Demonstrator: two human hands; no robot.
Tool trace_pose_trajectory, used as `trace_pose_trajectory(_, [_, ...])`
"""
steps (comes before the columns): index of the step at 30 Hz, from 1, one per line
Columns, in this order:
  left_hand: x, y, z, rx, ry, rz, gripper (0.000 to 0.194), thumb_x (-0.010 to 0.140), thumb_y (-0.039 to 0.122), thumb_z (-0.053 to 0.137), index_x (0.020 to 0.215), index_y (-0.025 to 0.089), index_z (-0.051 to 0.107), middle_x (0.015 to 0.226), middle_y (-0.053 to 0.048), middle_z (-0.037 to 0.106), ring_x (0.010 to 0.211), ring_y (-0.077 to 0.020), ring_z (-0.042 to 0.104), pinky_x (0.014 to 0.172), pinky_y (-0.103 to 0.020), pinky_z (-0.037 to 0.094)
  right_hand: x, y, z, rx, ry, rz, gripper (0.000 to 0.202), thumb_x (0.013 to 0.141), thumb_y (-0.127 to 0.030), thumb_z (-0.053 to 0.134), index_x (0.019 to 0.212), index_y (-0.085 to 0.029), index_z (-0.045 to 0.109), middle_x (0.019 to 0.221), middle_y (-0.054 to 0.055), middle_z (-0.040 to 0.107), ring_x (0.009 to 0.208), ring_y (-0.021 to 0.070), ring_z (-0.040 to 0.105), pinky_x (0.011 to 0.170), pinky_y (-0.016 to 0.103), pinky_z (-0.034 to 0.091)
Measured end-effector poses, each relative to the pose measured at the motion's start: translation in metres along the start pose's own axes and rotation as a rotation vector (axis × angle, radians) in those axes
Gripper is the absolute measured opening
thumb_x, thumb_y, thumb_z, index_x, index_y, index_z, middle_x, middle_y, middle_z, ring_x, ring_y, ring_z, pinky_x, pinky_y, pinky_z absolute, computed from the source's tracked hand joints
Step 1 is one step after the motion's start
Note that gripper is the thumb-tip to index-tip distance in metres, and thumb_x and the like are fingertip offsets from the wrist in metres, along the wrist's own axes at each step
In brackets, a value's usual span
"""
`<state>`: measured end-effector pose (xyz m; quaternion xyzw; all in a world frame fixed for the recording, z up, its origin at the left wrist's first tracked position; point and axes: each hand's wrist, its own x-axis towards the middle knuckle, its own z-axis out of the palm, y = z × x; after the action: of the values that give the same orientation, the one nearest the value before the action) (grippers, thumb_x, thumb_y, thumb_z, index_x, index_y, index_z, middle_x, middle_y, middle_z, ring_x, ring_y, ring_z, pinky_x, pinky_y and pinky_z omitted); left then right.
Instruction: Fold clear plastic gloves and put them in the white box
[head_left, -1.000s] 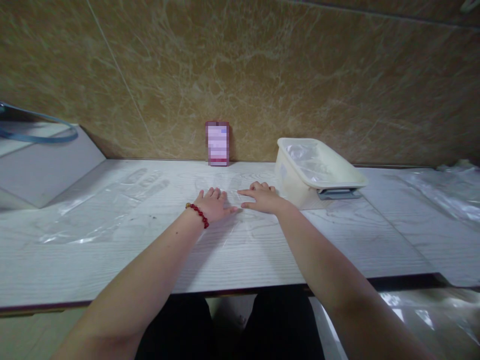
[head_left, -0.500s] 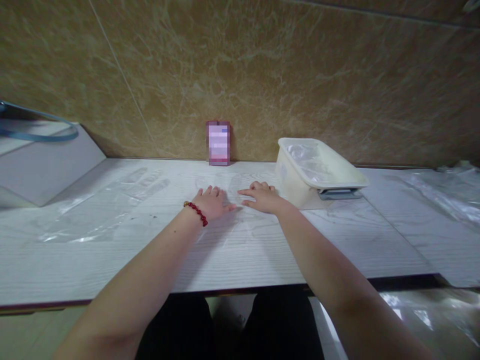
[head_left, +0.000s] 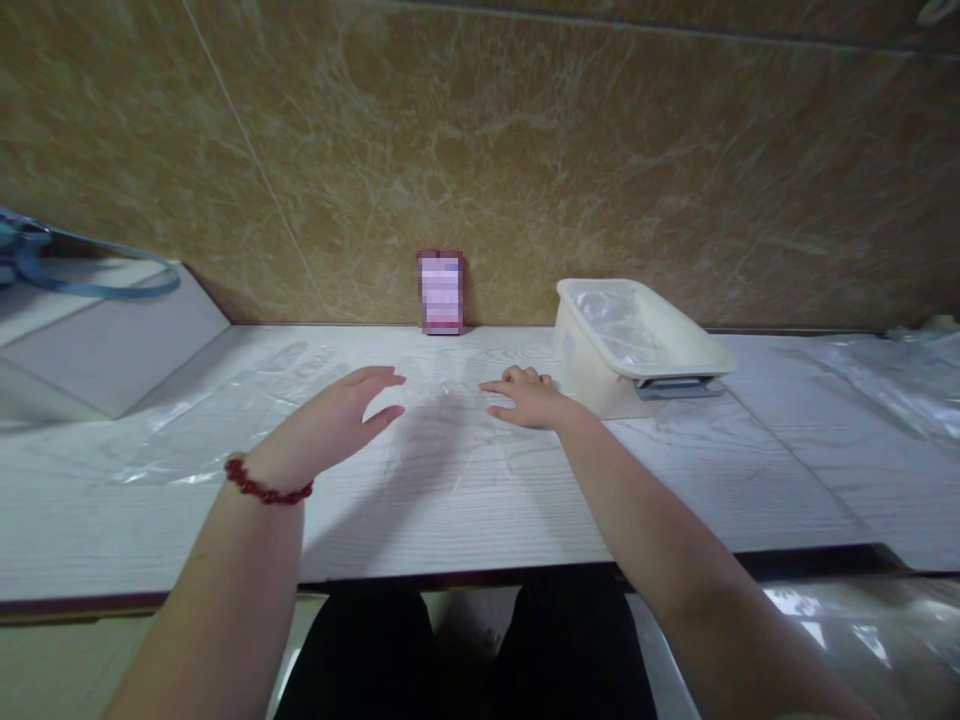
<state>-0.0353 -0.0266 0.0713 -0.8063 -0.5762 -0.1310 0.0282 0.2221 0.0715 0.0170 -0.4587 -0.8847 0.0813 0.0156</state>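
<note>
My left hand [head_left: 345, 410] is raised above the table, thumb and fingers apart, with nothing in it; a red bead bracelet [head_left: 268, 490] circles that wrist. My right hand [head_left: 525, 397] rests on the tabletop, index finger and thumb stretched out, other fingers bent. Beneath its fingertips lies a thin clear plastic sheet or bag [head_left: 446, 440], spread flat in front of me, its outline hard to make out. More flat clear plastic [head_left: 217, 420] lies on the left, partly behind my left forearm.
A white plastic bin [head_left: 600, 365] with clear plastic inside stands right of my right hand. A phone [head_left: 442, 292] leans on the marbled wall [head_left: 465, 130]. A white box [head_left: 142, 330] with a blue strap [head_left: 112, 290] sits left. Crumpled clear plastic [head_left: 907, 375] lies far right.
My left hand has lifted off the plastic and moved left and toward me, turning thumb-side up. My right hand has stayed in place. The view has shifted slightly.
</note>
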Motion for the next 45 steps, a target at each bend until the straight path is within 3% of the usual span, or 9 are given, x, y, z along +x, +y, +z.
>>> trace_pose_trajectory(5, [-0.061, -0.002, 0.018, -0.171, -0.091, 0.104, 0.036, 0.077, 0.045, 0.043, 0.104, 0.025, 0.055, 0.116, -0.002, 0.053, 0.107, -0.0191, 0.047, 0.092, -0.033, 0.037, 0.001, 0.0, 0.0, 0.007, -0.002, 0.011, 0.048, 0.073, -0.056, 0.041, 0.118, -0.043, 0.04, 0.115, 0.005, 0.041, 0.103, 0.0279, 0.036, 0.084, 0.045, 0.026])
trace_pose_trajectory(10, [-0.086, -0.004, 0.037, -0.241, -0.134, 0.158, 0.032, 0.078, 0.036, 0.047, 0.106, 0.024, 0.055, 0.115, -0.003, 0.054, 0.108, -0.017, 0.046, 0.092, -0.032, 0.039, -0.001, -0.004, -0.003, 0.0, -0.008, 0.007, 0.049, 0.072, -0.056, 0.042, 0.119, -0.042, 0.04, 0.116, 0.005, 0.04, 0.104, 0.0284, 0.036, 0.085, 0.046, 0.026])
trace_pose_trajectory(16, [-0.085, -0.002, 0.042, -0.28, -0.121, 0.181, 0.036, 0.076, 0.038, 0.048, 0.108, 0.023, 0.054, 0.112, -0.003, 0.056, 0.105, -0.0162, 0.048, 0.092, -0.031, 0.039, -0.004, -0.011, -0.003, -0.019, 0.023, -0.02, 0.044, 0.073, -0.055, 0.042, 0.115, -0.042, 0.044, 0.115, 0.004, 0.042, 0.104, 0.0265, 0.035, 0.085, 0.045, 0.026])
trace_pose_trajectory(23, [-0.081, 0.0, 0.051, -0.278, -0.063, 0.154, 0.026, 0.081, 0.034, 0.04, 0.084, 0.021, 0.063, 0.104, -0.004, 0.058, 0.096, -0.015, 0.053, 0.087, -0.03, 0.043, -0.007, -0.017, -0.005, 0.028, 0.096, -0.042, 0.039, 0.078, -0.05, 0.039, 0.114, -0.037, 0.047, 0.114, 0.004, 0.044, 0.105, 0.0234, 0.035, 0.085, 0.041, 0.027])
trace_pose_trajectory(27, [-0.079, 0.004, 0.054, -0.289, -0.041, 0.166, 0.027, 0.081, 0.031, 0.039, 0.084, 0.019, 0.063, 0.098, -0.005, 0.06, 0.093, -0.0148, 0.054, 0.087, -0.031, 0.042, -0.011, -0.023, -0.012, 0.02, 0.068, -0.073, 0.036, 0.08, -0.044, 0.04, 0.112, -0.032, 0.05, 0.111, 0.005, 0.049, 0.104, 0.0237, 0.037, 0.084, 0.041, 0.031])
trace_pose_trajectory(34, [-0.086, 0.002, 0.043, -0.275, -0.038, 0.139, 0.031, 0.082, 0.036, 0.037, 0.093, 0.02, 0.061, 0.098, -0.004, 0.061, 0.092, -0.0155, 0.054, 0.087, -0.031, 0.043, -0.068, -0.036, -0.016, 0.068, 0.081, -0.327, 0.03, 0.079, -0.03, 0.044, 0.106, -0.021, 0.056, 0.106, 0.007, 0.054, 0.1, 0.0184, 0.045, 0.087, 0.035, 0.033])
trace_pose_trajectory(39, [-0.089, -0.005, 0.035, -0.245, -0.134, 0.184, 0.03, 0.077, 0.035, 0.044, 0.099, 0.02, 0.059, 0.102, -0.005, 0.059, 0.094, -0.0153, 0.054, 0.088, -0.029, 0.042, -0.105, -0.043, -0.005, 0.067, 0.118, -0.337, 0.033, 0.078, -0.029, 0.047, 0.107, -0.018, 0.056, 0.11, 0.009, 0.053, 0.102, 0.0184, 0.046, 0.088, 0.033, 0.035])
trace_pose_trajectory(45, [-0.083, -0.007, 0.037, -0.218, -0.157, 0.195, 0.028, 0.078, 0.03, 0.042, 0.097, 0.021, 0.06, 0.102, -0.005, 0.059, 0.094, -0.0146, 0.053, 0.088, -0.029, 0.042, -0.115, -0.053, 0.003, 0.108, 0.158, -0.265, 0.033, 0.078, -0.03, 0.046, 0.108, -0.019, 0.055, 0.112, 0.008, 0.053, 0.103, 0.0178, 0.046, 0.089, 0.033, 0.035])
